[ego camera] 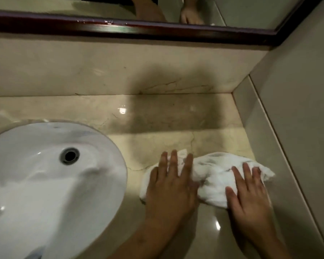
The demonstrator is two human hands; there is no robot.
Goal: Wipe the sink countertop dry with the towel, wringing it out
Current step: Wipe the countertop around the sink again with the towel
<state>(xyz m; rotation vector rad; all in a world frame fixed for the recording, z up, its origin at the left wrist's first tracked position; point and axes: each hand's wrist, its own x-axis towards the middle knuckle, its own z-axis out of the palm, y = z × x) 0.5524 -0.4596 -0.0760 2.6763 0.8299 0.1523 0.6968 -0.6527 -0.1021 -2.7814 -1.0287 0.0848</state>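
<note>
We have both hands flat on the towel [211, 176], which lies bunched on the bench [157, 124] to the right of the sink [45, 174]. Our left hand [168, 186] presses its left end, fingers spread and pointing away from us; our right hand [249, 195] presses its right end the same way. Neither hand is clenched around the cloth: the palms pin it down, they do not grip it. We judge this to be the wiping step, on the stretch of bench between the basin and the side wall [297, 109] just beyond our right hand. The surface ahead of our fingers, towards the backsplash [101, 68] and the mirror frame [138, 30], shines and may still be wet; we cannot tell for certain. The next move likely calls for pushing the towel forward under even pressure, keeping it spread so it covers more ground, then gathering it in both hands and carrying it over the basin on our left to wring it.
</note>
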